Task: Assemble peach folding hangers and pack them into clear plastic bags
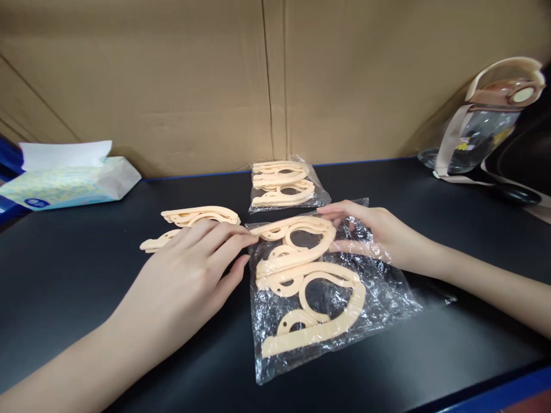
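A clear plastic bag [387, 292] lies on the black table [64, 275] in front of me, with several peach plastic hanger pieces [310, 275] inside it. My right hand [374, 232] is partly inside the bag's open end, fingers stretched flat against the pieces. My left hand [189, 269] rests at the bag's left edge, fingers extended and touching the pieces' ends. A loose stack of the same peach pieces [193, 221] lies just beyond my left hand.
A sealed bag of peach pieces [282, 183] lies further back. A tissue pack [64, 180] sits at the far left. A water bottle with a strap [482, 126] stands at the far right. A cardboard wall [258, 74] closes the back.
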`<state>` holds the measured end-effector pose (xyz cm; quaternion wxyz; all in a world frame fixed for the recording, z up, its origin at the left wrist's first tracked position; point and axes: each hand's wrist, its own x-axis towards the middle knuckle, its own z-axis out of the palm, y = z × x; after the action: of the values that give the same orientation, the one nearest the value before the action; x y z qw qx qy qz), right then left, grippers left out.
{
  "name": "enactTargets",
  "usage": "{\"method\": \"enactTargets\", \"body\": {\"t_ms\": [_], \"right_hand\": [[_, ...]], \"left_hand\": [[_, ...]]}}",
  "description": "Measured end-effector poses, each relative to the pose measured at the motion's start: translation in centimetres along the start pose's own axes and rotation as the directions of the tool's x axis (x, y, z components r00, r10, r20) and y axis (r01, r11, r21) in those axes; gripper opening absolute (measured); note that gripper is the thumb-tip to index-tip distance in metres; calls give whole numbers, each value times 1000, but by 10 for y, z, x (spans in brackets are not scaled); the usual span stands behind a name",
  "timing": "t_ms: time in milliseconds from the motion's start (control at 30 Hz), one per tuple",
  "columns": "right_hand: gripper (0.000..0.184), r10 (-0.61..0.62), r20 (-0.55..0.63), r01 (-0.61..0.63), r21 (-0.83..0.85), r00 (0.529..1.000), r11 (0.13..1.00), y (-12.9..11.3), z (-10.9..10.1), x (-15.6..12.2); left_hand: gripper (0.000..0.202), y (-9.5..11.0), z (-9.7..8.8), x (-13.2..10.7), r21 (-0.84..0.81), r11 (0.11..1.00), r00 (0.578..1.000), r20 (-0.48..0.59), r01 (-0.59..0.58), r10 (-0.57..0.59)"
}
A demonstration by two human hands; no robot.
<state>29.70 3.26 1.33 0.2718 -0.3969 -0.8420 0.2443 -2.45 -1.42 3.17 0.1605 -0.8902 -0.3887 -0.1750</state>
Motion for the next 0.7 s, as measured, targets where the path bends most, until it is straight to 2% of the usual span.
{"method": "enactTargets", "body": {"t_ms": [300, 567, 700], "right_hand": [[53, -47, -21, 46, -50, 999, 998, -1, 1, -1], [47, -168, 2, 168, -109, 986, 980, 8, 1, -5], [47, -176, -14, 173, -129, 984, 976, 8, 1, -6]], "left_hand": [[38, -10, 8, 5, 24, 997, 995, 59, -80, 78], [38, -11, 7, 8, 90, 984, 988, 20, -153, 152], [37, -12, 8, 8, 73, 985, 988, 28, -154, 152]]}}
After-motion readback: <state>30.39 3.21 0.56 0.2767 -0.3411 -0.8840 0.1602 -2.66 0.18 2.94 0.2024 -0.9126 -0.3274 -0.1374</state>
